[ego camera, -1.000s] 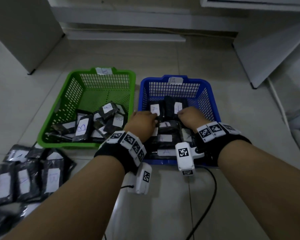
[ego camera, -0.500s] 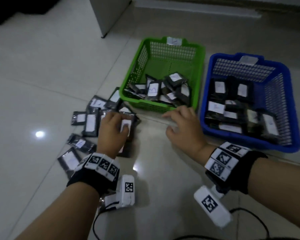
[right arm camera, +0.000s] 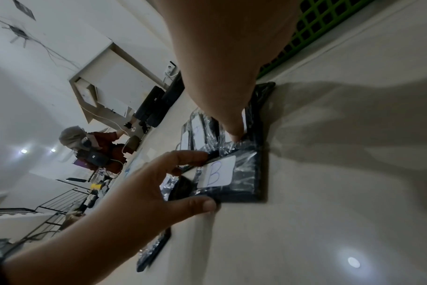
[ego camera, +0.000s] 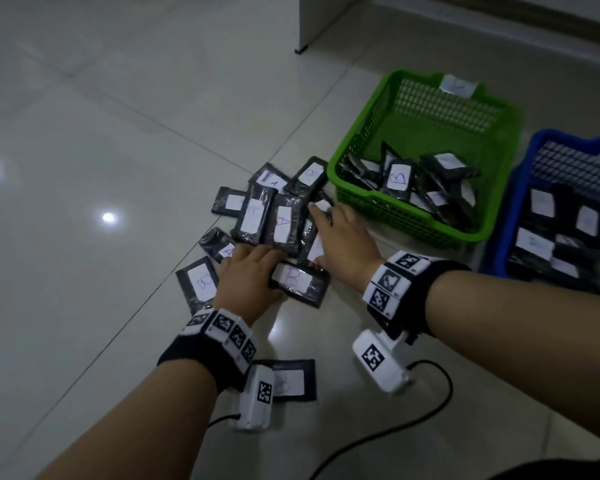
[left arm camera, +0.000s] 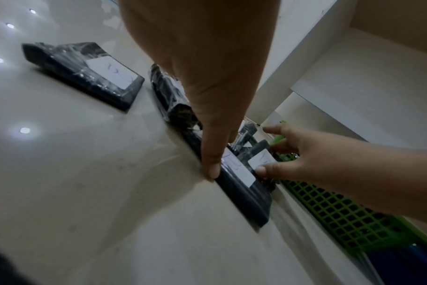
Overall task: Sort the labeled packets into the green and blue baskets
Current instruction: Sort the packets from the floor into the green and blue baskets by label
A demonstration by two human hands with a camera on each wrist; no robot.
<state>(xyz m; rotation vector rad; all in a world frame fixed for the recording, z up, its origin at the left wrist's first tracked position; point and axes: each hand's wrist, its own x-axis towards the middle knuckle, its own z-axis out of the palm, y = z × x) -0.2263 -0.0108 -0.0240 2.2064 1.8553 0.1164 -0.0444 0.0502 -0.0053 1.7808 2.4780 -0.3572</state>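
Observation:
Several black packets with white labels lie in a pile (ego camera: 257, 213) on the floor, left of the green basket (ego camera: 406, 220). The blue basket (ego camera: 510, 220) stands at the right edge. Both baskets hold packets. My left hand (ego camera: 272, 271) pinches a packet marked B (ego camera: 298, 282) at the pile's near edge, thumb on one long side and fingers on the other; the right wrist view shows this B packet (right arm camera: 241, 173) lying on the floor. My right hand (ego camera: 336, 233) rests on the pile just beyond, its fingers (right arm camera: 232, 125) straight and pressing on a packet next to the green basket's wall.
Another B packet (ego camera: 198, 285) lies left of my left hand, and one more (ego camera: 291, 379) sits under my left wrist. A black cable (ego camera: 440, 410) trails on the tiles by my right arm. A white cabinet (ego camera: 319, 22) stands behind. A person (right arm camera: 95, 150) sits far off.
Both hands left the blue basket and moved left to the floor pile. My left hand took hold of the B packet, and my right hand came down on the packets beside it.

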